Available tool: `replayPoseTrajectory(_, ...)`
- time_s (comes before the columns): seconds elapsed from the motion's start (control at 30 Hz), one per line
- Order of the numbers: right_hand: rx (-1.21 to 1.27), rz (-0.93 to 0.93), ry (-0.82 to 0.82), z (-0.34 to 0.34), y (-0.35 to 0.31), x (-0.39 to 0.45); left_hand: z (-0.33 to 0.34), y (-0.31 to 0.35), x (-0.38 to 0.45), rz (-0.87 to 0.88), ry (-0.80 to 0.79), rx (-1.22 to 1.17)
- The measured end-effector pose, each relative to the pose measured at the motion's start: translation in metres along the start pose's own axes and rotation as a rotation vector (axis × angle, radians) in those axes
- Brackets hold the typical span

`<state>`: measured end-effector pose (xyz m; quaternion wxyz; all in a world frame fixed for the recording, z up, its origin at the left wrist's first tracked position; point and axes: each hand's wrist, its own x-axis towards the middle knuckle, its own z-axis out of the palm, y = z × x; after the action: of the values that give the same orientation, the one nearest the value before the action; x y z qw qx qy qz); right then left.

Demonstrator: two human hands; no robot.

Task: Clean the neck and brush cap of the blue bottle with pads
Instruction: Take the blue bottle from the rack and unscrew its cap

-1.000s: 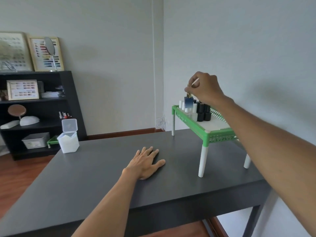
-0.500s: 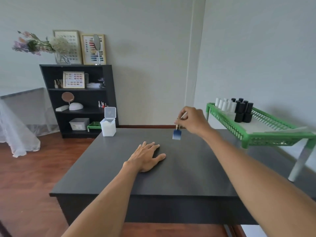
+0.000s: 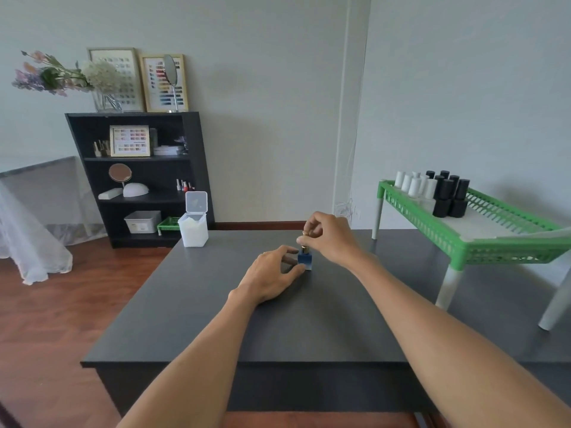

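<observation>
The small blue bottle (image 3: 305,261) stands upright on the dark table (image 3: 309,319), near its middle. My left hand (image 3: 272,274) curls round the bottle's square body from the left, thumb and fingers on its sides. My right hand (image 3: 327,237) pinches the gold cap (image 3: 305,234) on top of the bottle; most of the cap is hidden by the fingers. A white box of pads (image 3: 194,228) with its lid flipped up sits at the table's far left corner.
A green rack (image 3: 463,239) on white legs stands on the right of the table, with several white and black bottles (image 3: 432,193) on it. A black shelf unit (image 3: 139,177) is against the far wall, wood floor to the left.
My right hand carried the blue bottle from the green rack down to the table. My left hand lifted from lying flat and took hold of the bottle's body.
</observation>
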<state>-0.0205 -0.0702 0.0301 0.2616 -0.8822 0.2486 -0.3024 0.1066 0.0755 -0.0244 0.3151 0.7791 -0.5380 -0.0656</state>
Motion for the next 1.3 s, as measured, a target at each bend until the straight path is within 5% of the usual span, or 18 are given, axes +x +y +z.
replayPoseTrajectory(0.23, 0.034, -0.046, -0.05, -0.001, -0.002, -0.003, -0.002, -0.006, 0.005, 0.002, 0.103, -0.144)
replayPoseTrajectory(1.3, 0.021, -0.09, -0.237, -0.015, 0.0, 0.006, -0.005, -0.008, 0.005, 0.037, 0.067, -0.135)
